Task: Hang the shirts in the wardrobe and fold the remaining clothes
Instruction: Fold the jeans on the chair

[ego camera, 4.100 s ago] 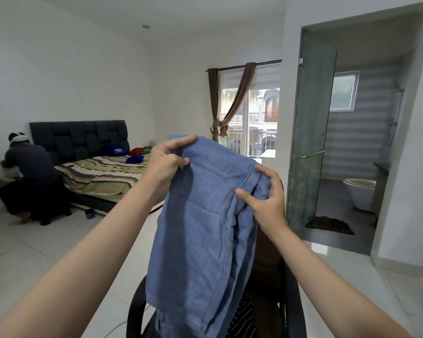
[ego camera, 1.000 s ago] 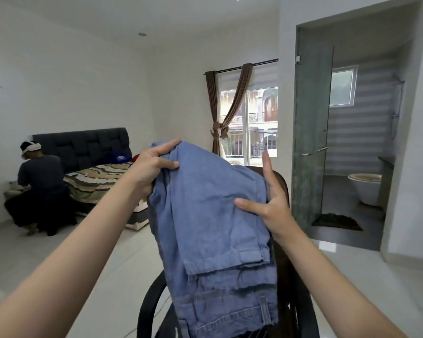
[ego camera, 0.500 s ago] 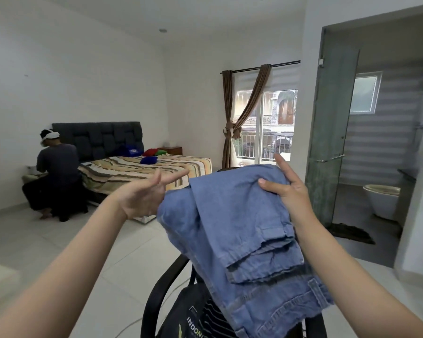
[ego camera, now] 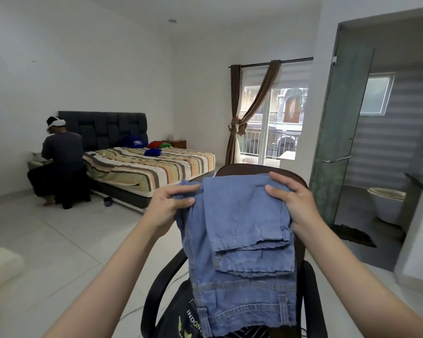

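One pair of blue jeans (ego camera: 242, 240) is held up in front of the person, folded over so that the leg ends hang in layers above the waistband, which shows two belt loops near the bottom. The left hand (ego camera: 171, 206) pinches the upper left corner of the cloth between thumb and fingers (ego camera: 181, 190). The right hand (ego camera: 291, 198) grips the upper right edge, its fingers curled over the top fold and the thumb pressed on the front.

The jeans hang over one black office chair (ego camera: 156, 289) with two armrests. On its seat lies one dark garment with printed letters (ego camera: 181, 313), and beside it something striped, possibly a second garment, though little of it shows.

Farther back stands one bed (ego camera: 152, 167) with a striped cover and a dark padded headboard; several cushions, blue, red and green, lie on it. One other person (ego camera: 61, 157) sits at its left side, back turned. Two brown curtains (ego camera: 252, 106) frame the window, and one toilet (ego camera: 388, 203) shows through the open doorway on the right.
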Tool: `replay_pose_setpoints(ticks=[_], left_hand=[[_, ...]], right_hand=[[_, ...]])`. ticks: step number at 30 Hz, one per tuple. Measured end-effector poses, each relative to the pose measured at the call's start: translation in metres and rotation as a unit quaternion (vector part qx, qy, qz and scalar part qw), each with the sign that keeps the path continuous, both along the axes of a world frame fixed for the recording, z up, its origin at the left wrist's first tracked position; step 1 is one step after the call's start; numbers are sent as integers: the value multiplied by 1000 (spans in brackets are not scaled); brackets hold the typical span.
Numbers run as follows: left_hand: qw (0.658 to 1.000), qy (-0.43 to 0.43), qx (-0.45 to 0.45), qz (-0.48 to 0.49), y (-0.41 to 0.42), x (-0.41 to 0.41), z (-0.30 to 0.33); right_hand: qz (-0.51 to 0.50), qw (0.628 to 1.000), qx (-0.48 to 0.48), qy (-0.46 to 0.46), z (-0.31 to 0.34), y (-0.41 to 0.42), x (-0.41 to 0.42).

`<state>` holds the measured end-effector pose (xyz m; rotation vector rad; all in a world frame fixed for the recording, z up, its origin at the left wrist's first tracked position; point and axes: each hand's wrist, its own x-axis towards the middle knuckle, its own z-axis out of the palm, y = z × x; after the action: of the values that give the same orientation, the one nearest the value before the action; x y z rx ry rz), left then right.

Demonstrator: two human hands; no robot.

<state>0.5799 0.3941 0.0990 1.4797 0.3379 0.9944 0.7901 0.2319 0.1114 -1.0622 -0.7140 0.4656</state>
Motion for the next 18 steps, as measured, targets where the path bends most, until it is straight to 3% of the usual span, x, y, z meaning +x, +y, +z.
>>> replay_pose_setpoints(ticks=[5,7,10,12,15,18], left_hand=[[998,43,-25,43,-1,5,26],[996,31,-58,53,-2,6,33],[987,-55,-146,36,0,11,40],[978,-99,-179,32,-3,17,42],[977,-123,-172,33,-8,25,39],[990,-102,-102,4,-2,15,29]], right_hand=[[78,970,-163,-164,8,-12,25],[99,974,-124,-160,9,-16,31],[160,985,27,-54,-2,-20,32],[150,987,52,-29,-24,-13,21],[88,993,17,-80,-55,-2,-2],[54,994,65,-70,-55,-1,-13]])
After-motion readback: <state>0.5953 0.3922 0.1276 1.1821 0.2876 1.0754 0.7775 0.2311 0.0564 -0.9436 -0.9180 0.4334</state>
